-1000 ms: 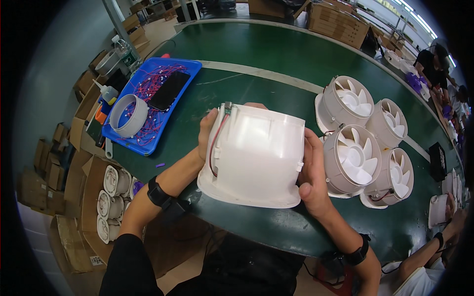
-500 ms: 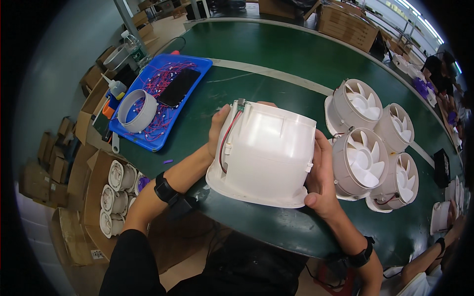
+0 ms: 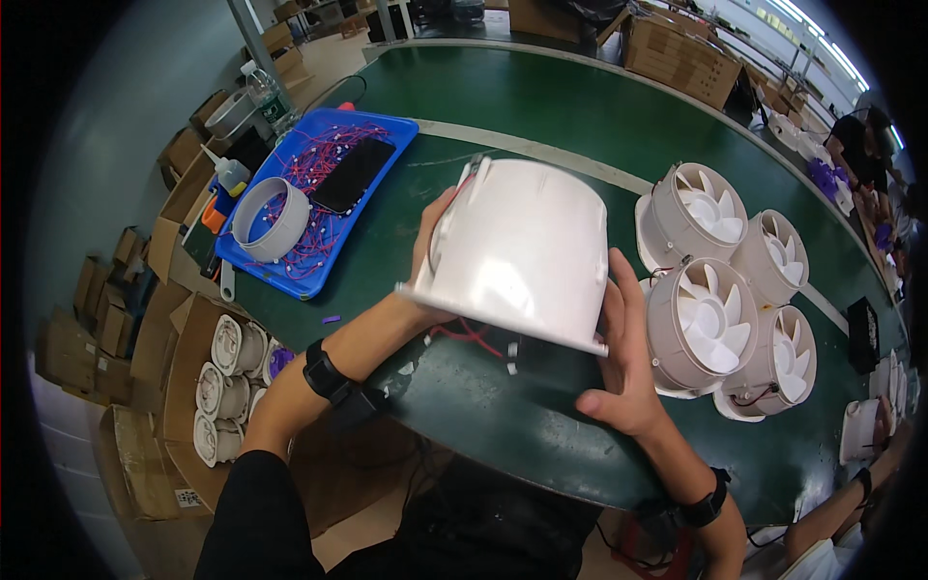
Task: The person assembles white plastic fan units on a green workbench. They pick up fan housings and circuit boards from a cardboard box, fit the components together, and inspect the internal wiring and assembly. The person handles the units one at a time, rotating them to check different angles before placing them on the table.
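Note:
A glossy white fan housing point(image 3: 522, 246) is tilted above the green table in front of me. My left hand point(image 3: 431, 253) is closed on its left side, near a dark and red wire point(image 3: 471, 182) along the wall. At the right side, my right hand point(image 3: 623, 353) has its fingers stretched against or close beside the housing; its thumb stands apart from it. Below the flange hang red leads point(image 3: 469, 333) with small white connectors point(image 3: 512, 367). The inside of the housing is hidden from me.
Several white fans point(image 3: 701, 314) stand at the right. A blue tray point(image 3: 319, 275) at the left holds red wires, a black phone point(image 3: 355, 175) and a white ring point(image 3: 272, 220). A cardboard box point(image 3: 184, 425) of white parts is beside the table. Another person's arm shows at lower right.
The housing has been raised and tipped, so its flange edge faces me and the leads beneath show. My right thumb has come off the flange.

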Demonstrator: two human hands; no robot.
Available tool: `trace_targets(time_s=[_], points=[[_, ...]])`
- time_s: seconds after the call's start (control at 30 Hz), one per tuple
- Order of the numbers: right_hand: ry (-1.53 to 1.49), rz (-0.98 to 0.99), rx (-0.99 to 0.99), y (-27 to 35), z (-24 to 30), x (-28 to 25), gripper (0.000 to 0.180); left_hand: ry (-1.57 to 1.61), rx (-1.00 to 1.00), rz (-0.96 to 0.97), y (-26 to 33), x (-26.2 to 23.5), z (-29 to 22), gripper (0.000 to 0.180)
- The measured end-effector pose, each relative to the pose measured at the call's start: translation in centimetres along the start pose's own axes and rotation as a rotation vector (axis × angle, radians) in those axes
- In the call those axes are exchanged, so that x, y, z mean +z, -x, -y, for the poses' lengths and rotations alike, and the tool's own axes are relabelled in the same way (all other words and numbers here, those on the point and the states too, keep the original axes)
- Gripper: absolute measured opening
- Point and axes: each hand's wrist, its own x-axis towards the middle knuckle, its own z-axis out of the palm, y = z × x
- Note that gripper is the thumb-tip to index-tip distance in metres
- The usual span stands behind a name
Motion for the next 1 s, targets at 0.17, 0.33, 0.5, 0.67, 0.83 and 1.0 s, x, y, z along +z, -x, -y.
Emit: trace_targets(time_s=[0.17,0.33,0.5,0.67,0.83,1.0], points=[[-0.04,-0.097,-0.001,0.0,-0.6,0.2,0.108,-0.586,0.202,-0.095,-0.6,2.1,0.4,0.04],[0.005,-0.154,-0.105,-0.2,-1.7,0.0,0.106,-0.402,0.008,-0.137,-0.6,-0.8,-0.5,0.039],[-0.086,-0.122,-0.022,-0.5,-0.7,0.0,0.109,-0.211,-0.086,-0.199,-0.8,1.5,0.1,0.067],[-0.244,-0.075,0.048,-0.3,-0.3,0.3,0.113,-0.055,-0.011,0.026,-0.5,0.5,0.3,0.068],[-1.054,0.243,0.387,0.6,-0.5,-0.7,0.108,-0.214,0.091,-0.038,0.4,0.4,-0.6,0.07],[-1.136,0.472,0.432,1.1,0.0,0.2,0.112,-0.264,0.134,-0.051,0.8,0.3,-0.6,0.072]])
